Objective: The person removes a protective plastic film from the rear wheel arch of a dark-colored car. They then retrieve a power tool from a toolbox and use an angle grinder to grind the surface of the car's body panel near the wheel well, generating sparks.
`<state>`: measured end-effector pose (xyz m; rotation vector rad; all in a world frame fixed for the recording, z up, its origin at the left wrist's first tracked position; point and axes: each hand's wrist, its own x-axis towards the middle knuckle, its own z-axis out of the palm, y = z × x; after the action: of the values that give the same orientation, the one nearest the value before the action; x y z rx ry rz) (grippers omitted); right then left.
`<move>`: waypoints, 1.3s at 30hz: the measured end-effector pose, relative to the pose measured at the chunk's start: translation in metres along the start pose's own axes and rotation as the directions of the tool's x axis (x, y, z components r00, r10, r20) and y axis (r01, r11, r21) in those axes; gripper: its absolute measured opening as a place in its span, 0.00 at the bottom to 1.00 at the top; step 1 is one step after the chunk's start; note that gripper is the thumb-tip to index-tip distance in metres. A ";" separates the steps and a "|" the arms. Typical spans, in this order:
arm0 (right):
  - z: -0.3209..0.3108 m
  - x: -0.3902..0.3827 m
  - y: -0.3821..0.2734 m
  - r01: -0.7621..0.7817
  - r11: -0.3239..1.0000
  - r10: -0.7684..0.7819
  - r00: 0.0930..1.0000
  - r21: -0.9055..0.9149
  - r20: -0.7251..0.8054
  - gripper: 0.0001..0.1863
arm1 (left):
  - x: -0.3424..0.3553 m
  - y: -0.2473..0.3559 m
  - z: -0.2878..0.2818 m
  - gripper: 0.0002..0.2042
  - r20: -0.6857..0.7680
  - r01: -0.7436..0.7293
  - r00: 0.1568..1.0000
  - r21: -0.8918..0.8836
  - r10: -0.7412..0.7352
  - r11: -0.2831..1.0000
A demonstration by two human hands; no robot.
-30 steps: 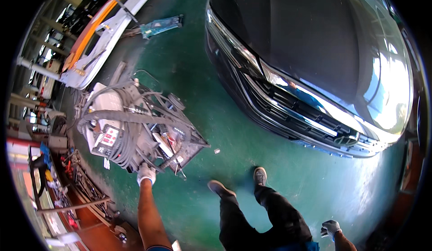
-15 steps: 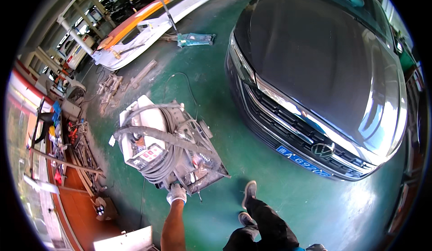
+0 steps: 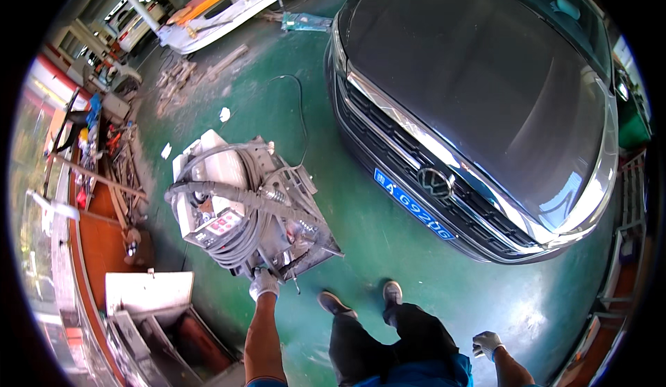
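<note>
Grey metal cart-mounted machine (image 3: 253, 210), boxy white housing (image 3: 225, 170), coiled dark hoses (image 3: 239, 254): on green floor (image 3: 364, 276), before the dark grey car (image 3: 479, 109). Long axis: housing to tray (image 3: 316, 253), tray end nearer car. White-gloved left hand (image 3: 264, 284): curled on machine's edge. Gloved right hand (image 3: 489, 345): loosely bent, apart from car.

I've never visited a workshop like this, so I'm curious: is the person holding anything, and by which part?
The left hand holds the machine cart by its near end; the exact grip is hidden. The right hand appears empty.
</note>
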<state>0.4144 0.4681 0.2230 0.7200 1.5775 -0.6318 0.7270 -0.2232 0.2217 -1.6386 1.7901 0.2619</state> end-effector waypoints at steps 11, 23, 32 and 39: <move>-0.125 0.009 0.066 -0.080 0.985 0.074 0.996 -0.153 -0.045 0.14 | -0.051 0.055 -0.039 0.25 0.101 0.107 0.989 -0.005 -0.106 0.994; -0.218 0.117 -0.125 0.598 0.633 -0.505 0.801 -0.493 0.323 0.13 | -0.060 0.131 -0.083 0.26 0.197 0.269 0.948 -0.087 -0.248 0.959; -0.227 -0.025 -0.396 0.083 0.947 -0.074 0.996 -0.309 0.041 0.10 | -0.035 0.156 -0.048 0.25 0.115 0.301 0.951 -0.139 -0.287 0.943; -0.336 -0.057 -0.411 -0.147 0.968 0.105 0.974 -0.205 -0.201 0.05 | -0.051 0.232 -0.102 0.22 0.170 0.308 0.944 -0.151 -0.282 0.939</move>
<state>-0.1105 0.4438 0.3196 0.7238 1.7281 -0.2951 0.4728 -0.1975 0.2600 -1.9343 1.4208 0.4002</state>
